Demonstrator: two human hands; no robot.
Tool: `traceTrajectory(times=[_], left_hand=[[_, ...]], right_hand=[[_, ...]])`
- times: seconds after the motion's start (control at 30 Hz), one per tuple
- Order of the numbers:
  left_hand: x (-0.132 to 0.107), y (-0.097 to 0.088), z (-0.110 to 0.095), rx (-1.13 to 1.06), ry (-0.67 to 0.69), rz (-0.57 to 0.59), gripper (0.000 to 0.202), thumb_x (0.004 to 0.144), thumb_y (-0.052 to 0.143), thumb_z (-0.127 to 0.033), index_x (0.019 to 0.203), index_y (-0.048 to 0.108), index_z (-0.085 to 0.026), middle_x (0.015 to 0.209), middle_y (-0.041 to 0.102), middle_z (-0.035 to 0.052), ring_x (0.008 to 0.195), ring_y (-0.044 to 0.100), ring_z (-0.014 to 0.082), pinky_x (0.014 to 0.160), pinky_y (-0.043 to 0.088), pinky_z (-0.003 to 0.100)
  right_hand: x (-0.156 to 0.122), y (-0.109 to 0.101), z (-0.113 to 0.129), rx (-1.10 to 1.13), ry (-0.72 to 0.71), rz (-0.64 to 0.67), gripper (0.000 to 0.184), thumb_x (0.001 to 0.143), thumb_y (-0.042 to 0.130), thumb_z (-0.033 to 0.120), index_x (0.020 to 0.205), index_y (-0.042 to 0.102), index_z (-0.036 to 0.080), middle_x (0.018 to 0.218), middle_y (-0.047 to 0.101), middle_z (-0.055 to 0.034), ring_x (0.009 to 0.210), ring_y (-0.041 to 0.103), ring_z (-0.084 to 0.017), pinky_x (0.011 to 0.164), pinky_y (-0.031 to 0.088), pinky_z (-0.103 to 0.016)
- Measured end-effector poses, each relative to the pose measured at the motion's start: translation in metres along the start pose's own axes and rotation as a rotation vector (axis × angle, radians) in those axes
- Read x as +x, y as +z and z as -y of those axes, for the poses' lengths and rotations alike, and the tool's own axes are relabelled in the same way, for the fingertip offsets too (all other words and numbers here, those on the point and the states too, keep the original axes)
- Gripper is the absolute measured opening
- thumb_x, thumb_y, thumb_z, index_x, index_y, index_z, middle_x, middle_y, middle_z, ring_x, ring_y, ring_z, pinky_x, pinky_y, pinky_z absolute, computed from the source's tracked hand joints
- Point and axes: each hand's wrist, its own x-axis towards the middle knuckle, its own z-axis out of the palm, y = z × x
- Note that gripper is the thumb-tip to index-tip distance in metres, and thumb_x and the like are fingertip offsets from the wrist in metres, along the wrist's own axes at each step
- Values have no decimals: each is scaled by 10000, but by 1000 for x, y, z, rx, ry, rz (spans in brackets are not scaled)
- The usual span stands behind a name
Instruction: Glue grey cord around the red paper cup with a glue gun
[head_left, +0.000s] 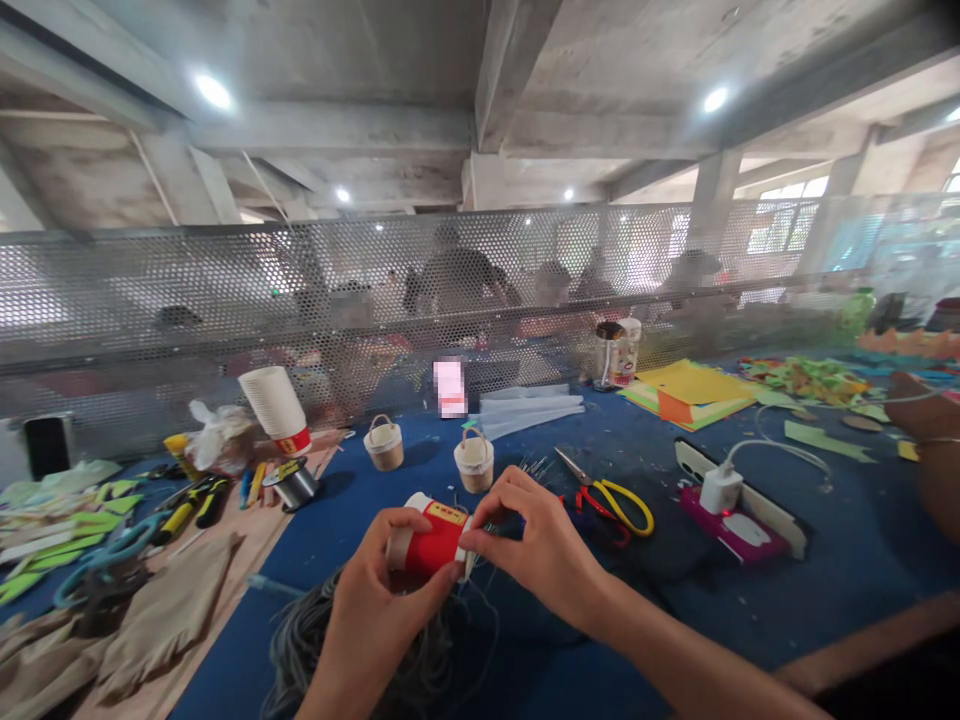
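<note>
A red and white paper cup (pixel 433 546) lies on its side in my left hand (pixel 382 590), fingers and thumb wrapped round it, its mouth to the right. My right hand (pixel 536 545) pinches at the cup's rim. Thin strands of grey cord trail below those fingertips; whether they grip the cord or the rim I cannot tell. Under my left hand sits a loose bundle of grey cord (pixel 304 640). Just beyond the cup stand two small cup-shaped baskets with looped handles, one near my right hand (pixel 474 462) and another farther left (pixel 384 445).
Scissors with yellow and red handles (pixel 619 505) lie right of my hands, beside a phone with a purple power bank (pixel 739 520). At left are stacked paper cups (pixel 274 400), a wire spool (pixel 295 485) and gloves (pixel 172 610). A perforated metal screen (pixel 360 260) closes the back.
</note>
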Motion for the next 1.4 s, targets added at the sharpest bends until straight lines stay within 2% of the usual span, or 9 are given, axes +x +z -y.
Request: traceTrajectory(times=[0.3,0.47,0.67,0.87,1.07,1.4], left_hand=[[-1,1,1,-74,5,27,413,637,832,-320,921,544,-233,793,669,-19,603,606,146,548,496,233],[-1,1,-2,-84,-31,50,421,643,824,-304,936,530,-232,807,664,-20,619,610,152,557,496,240],[-5,4,-7,-109,-42,12,424,640,820,-309,934,522,-241,764,638,-53,596,567,125,540,451,208],[-5,3,-7,-111,-59,67,425,645,815,-309,928,506,-244,780,633,-48,601,563,132,539,459,221],[-6,4,-9,-113,-55,69,428,652,808,-324,932,495,-241,756,612,-53,583,528,119,522,439,208],[-9,8,-17,-277,-96,56,480,589,864,-293,904,504,-246,711,623,-62,544,536,101,498,426,182]], right_hand=[[5,-5,-2,159,131,23,170,733,834,220,770,672,187,791,626,32,734,563,-133,664,433,-237],[7,-7,-2,234,209,52,193,731,829,263,784,667,173,735,621,37,699,535,-133,642,417,-246],[8,-10,-5,215,192,78,126,795,772,271,809,688,178,753,644,34,719,547,-131,672,404,-254],[10,-11,-11,224,156,93,103,822,740,255,884,697,184,803,651,25,750,554,-134,694,414,-253],[10,-10,-8,210,151,52,87,810,741,221,871,693,181,784,635,26,735,545,-130,686,415,-243],[10,-10,-6,194,144,31,68,808,732,205,855,689,182,787,656,20,739,569,-137,685,435,-244]])
